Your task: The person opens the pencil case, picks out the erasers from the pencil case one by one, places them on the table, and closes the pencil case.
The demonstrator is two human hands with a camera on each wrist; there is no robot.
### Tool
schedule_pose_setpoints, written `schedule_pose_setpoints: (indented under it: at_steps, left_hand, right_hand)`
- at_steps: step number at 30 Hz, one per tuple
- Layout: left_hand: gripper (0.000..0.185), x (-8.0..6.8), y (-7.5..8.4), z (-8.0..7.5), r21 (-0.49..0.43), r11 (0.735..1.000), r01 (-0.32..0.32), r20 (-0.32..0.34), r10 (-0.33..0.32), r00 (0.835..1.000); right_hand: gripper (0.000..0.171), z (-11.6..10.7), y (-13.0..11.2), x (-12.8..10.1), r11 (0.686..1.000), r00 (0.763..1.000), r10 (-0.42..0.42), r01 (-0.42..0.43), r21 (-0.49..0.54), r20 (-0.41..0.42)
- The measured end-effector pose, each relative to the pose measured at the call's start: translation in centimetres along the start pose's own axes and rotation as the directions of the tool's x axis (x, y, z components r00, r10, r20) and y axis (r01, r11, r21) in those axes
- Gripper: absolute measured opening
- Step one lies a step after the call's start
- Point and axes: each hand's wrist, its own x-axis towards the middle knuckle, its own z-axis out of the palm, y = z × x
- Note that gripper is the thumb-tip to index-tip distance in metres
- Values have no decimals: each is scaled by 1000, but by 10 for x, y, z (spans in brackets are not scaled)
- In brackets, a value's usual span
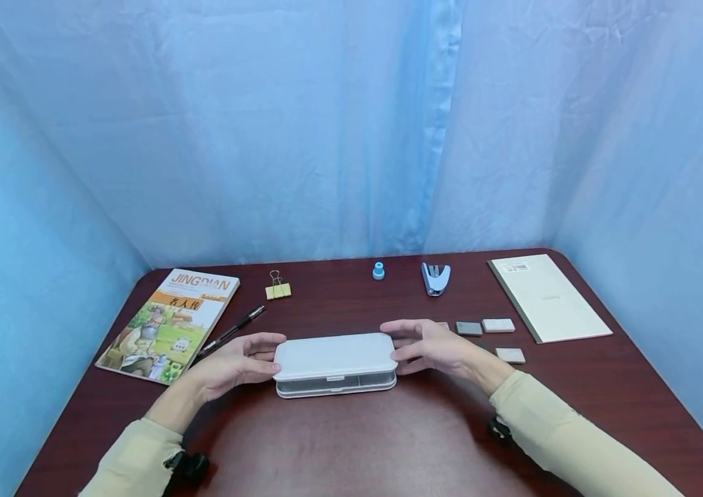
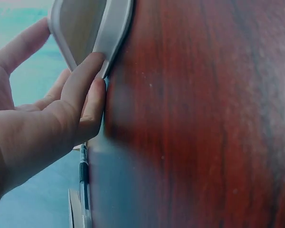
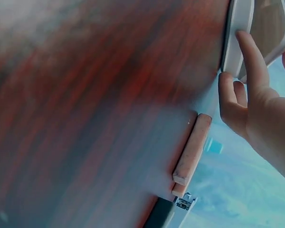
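Observation:
A white pencil case (image 1: pixel 335 355) lies on the table with its lid partly raised along the front, showing a grey interior. My left hand (image 1: pixel 242 364) holds its left end, thumb and fingers spread about the corners. Opposite, my right hand (image 1: pixel 432 348) holds the right end in much the same way. In the left wrist view a finger of the left hand (image 2: pixel 47 114) touches the case's base (image 2: pixel 115 28) and another meets the lid rim. A finger of the right hand (image 3: pixel 261 99) likewise rests on the base (image 3: pixel 237 38) in the right wrist view.
Left of the case lie a picture-covered book (image 1: pixel 167 324), a black pen (image 1: pixel 233 330) and a yellow binder clip (image 1: pixel 278 291). Behind stand a small blue item (image 1: pixel 379 271) and a stapler (image 1: pixel 435 279). Several small blocks (image 1: pixel 498 325) and a cream notebook (image 1: pixel 550 297) lie right.

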Motion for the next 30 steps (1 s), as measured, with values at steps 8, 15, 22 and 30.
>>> schedule_pose_setpoints:
  at_steps: [8,15,22,30]
  left_hand:
    - [69,4,-3,3,108,994,-30,-51,36,998]
    - [70,5,-4,6,202,979,-24,-115,48,992]
    - [69,3,-3,10,245,970,-8,-136,43,990]
    - [68,3,-1,11,272,962,-19,-128,56,990]
  right_hand:
    - [60,4,1,1,995,999,3,-8,-95,-43]
    - [60,7,1,3,989,997,-23,12,-151,-71]
    - [60,10,4,4,981,995,-31,12,-194,-96]
    - [61,11,5,3,979,993,-32,10,-204,-109]
